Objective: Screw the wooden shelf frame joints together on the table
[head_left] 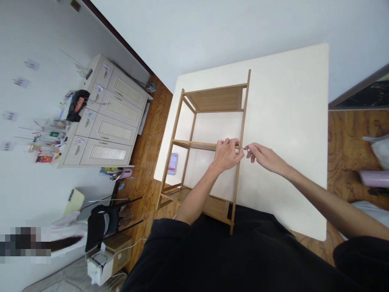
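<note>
A bamboo shelf rack (212, 99) lies on its side across a white table (285, 101), its foot end hanging over the near edge. My left hand (227, 154) is curled round the middle shelf board where it meets the side rail. My right hand (263, 156) pinches a small thin metal piece (244, 149) right against that same joint. What the metal piece is I cannot make out.
A white drawer cabinet (106, 117) with clutter on top stands at the left on the wooden floor. A black chair (105, 221) and a cardboard box (118, 249) sit at lower left. A pink roll (373, 178) lies at the right.
</note>
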### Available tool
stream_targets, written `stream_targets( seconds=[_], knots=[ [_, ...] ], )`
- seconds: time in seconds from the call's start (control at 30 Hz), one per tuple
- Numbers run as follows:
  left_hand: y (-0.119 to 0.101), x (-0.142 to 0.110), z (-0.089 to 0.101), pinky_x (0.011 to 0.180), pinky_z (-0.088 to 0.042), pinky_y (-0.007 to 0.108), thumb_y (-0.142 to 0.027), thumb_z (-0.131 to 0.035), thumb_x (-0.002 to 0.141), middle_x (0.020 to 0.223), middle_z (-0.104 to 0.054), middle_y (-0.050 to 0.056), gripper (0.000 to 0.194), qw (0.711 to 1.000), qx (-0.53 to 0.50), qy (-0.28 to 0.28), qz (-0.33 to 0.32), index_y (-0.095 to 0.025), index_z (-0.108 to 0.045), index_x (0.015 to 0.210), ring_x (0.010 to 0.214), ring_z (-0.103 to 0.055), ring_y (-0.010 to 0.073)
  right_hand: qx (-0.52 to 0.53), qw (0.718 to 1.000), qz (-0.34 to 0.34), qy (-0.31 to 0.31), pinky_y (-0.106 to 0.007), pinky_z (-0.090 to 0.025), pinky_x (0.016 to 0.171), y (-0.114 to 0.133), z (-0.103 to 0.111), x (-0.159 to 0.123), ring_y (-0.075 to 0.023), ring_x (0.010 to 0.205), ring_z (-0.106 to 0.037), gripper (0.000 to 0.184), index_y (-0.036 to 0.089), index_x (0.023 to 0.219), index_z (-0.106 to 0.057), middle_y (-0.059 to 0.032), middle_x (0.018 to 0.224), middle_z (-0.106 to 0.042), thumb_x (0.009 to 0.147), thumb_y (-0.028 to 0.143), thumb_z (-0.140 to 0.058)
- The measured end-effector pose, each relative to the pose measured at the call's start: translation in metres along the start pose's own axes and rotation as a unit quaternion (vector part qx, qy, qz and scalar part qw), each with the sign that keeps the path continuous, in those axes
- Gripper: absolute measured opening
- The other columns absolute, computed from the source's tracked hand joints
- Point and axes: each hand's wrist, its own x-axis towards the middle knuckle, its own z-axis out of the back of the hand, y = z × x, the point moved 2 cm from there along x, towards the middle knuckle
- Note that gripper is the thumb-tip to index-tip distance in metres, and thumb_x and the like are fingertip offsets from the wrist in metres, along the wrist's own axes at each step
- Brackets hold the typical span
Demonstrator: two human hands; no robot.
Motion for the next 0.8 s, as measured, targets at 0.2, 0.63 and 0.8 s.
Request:
stream_targets(
  seconds=[0.2,0.63,0.8],
  knots=[
    [0.0,-0.001,-0.001,0.097,-0.037,0.041,-0.035,-0.052,0.098,0.114,-0.07,0.005,0.025,1.0,0.003,0.004,-0.004,-0.02,-0.046,0.117,0.108,-0.063,0.0205,-0.296,0.913,0.269,-0.076,-0.039,-0.058,0.082,-0.004,0.003,-0.012,-0.0242,0.092,-0.071,0.037,0.018,0.127,-0.062,-0.0124,0.109,-0.073,0.102,0.038,-0.043],
    [0.002,0.0,-0.001,0.098,-0.036,0.04,-0.038,-0.049,0.099,0.119,-0.069,0.009,0.028,1.0,0.015,0.022,-0.006,-0.019,-0.049,0.119,0.109,-0.062,0.0215,-0.343,0.902,0.254,-0.073,-0.034,-0.052,0.072,-0.001,0.001,0.0,-0.0233,0.084,-0.072,0.038,0.017,0.103,-0.067,-0.012,0.097,-0.075,0.106,0.037,-0.035],
    [0.002,0.0,-0.001,0.098,-0.036,0.041,-0.037,-0.049,0.099,0.119,-0.069,0.009,0.027,1.0,0.016,0.024,-0.003,-0.019,-0.048,0.12,0.11,-0.061,0.0219,-0.208,0.969,0.125,-0.055,-0.031,-0.047,0.067,0.012,0.002,0.014,-0.018,0.061,-0.065,0.047,0.02,0.076,-0.062,-0.0055,0.068,-0.069,0.105,0.046,-0.036]
  ],
)
